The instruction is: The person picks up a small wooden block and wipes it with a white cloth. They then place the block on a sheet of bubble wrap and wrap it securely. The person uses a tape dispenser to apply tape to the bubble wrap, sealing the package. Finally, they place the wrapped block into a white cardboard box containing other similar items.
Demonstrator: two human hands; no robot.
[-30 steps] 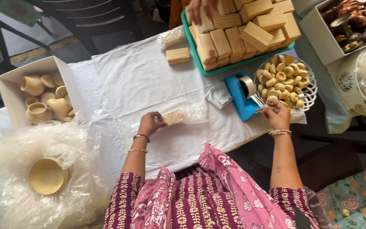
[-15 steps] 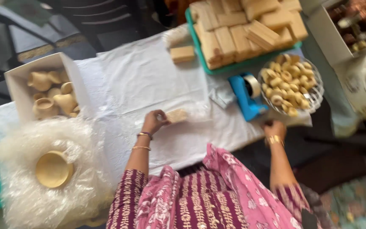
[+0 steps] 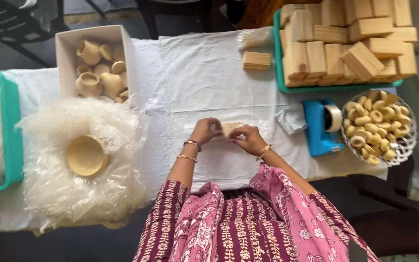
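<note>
A small wooden block (image 3: 231,128), seemingly inside a clear plastic wrap, lies on the white cloth (image 3: 204,73) at the middle of the table, just in front of the person, and is held from both sides. The left hand (image 3: 205,131) is closed on its left end and the right hand (image 3: 245,139) on its right end, the fingers of each curled and pinched onto the block or its wrap; which of the two is gripped cannot be told. A slip is judged possible: the film looks slick, so the block could be squeezed out of the pinch, or the wrap could be torn or left loose if it is pulled unevenly. The blue tape dispenser (image 3: 319,127) stands to the right, well apart from the hands, so a reach for it might let the wrap spring open. Beyond it, a wire basket (image 3: 406,143) of small rings is seen, and a green tray (image 3: 278,63) stacked with wooden blocks, with one block (image 3: 256,60) lying just beside it. To the left, a white box (image 3: 66,60) of small clay pots, a shallow bowl (image 3: 86,155) on a heap of plastic film and a second green tray (image 3: 10,126) are placed. A dark floor surrounds the table.
</note>
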